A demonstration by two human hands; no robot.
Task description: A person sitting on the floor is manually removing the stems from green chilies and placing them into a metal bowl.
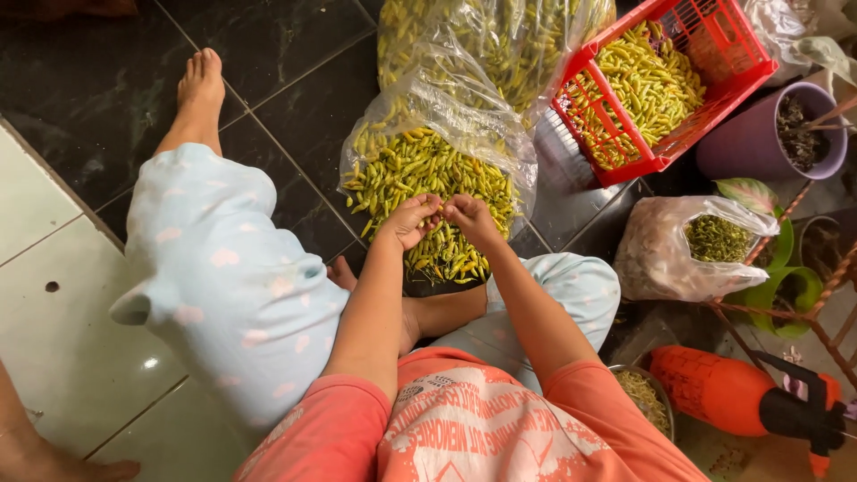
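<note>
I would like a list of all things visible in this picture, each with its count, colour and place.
clear plastic bag of small chillies: one open bag, yellow-green chillies, on the dark floor before the person
second clear bag of chillies: one, yellow-green, behind the first, top centre
red plastic crate: one, holding yellow-green chillies, top right
small clear bag of green stems: one, right of the person
purple plant pot: one, far right
green plant pots: two, right edge
orange spray bottle: one, black handle, bottom right
metal bowl: one, pale contents, beside the right knee
left hand: fingers pinching a chilli over the open bag
right hand: touching the same chilli
</note>
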